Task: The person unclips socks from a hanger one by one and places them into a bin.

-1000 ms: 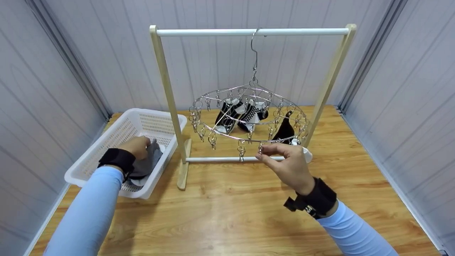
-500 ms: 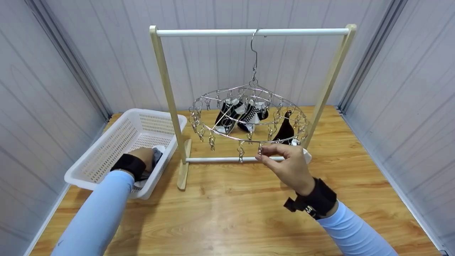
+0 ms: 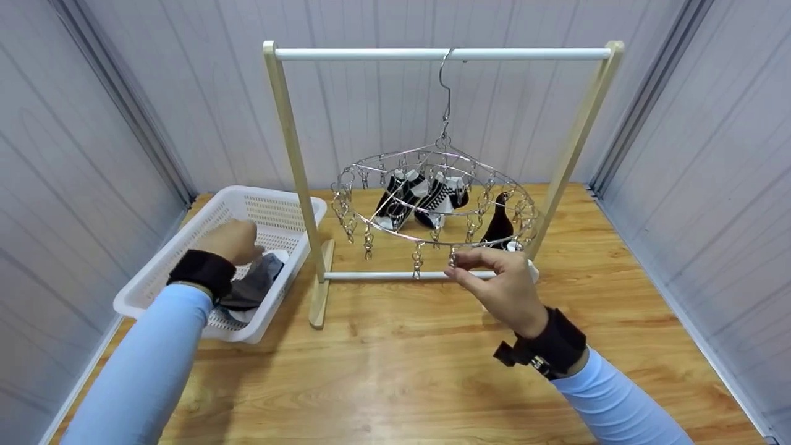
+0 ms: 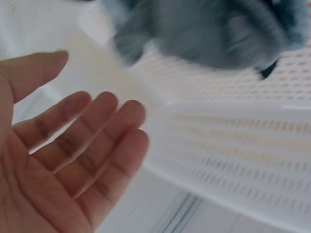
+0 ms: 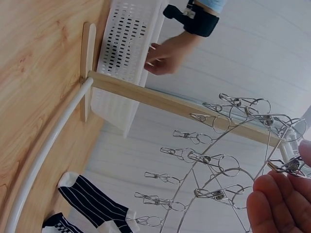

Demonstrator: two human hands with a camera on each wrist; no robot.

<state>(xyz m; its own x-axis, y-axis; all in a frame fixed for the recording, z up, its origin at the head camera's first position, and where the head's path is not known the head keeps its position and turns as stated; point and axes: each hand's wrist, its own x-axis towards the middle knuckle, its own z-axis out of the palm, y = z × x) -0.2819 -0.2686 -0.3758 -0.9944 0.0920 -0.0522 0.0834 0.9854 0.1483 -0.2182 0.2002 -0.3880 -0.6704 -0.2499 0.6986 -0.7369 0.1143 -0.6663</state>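
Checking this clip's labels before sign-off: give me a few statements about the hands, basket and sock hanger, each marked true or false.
1. The right hand pinches a metal clip on the round wire sock hanger. True.
2. The left hand grips the grey sock. False: its fingers are straight and hold nothing, above the sock.
3. The grey sock lies in the white perforated plastic basket. True.
4. The wire hanger hangs from the lower rail. False: its hook is over the white top bar of the wooden rack.
5. No socks are clipped on the hanger. False: black-and-white socks hang from it.
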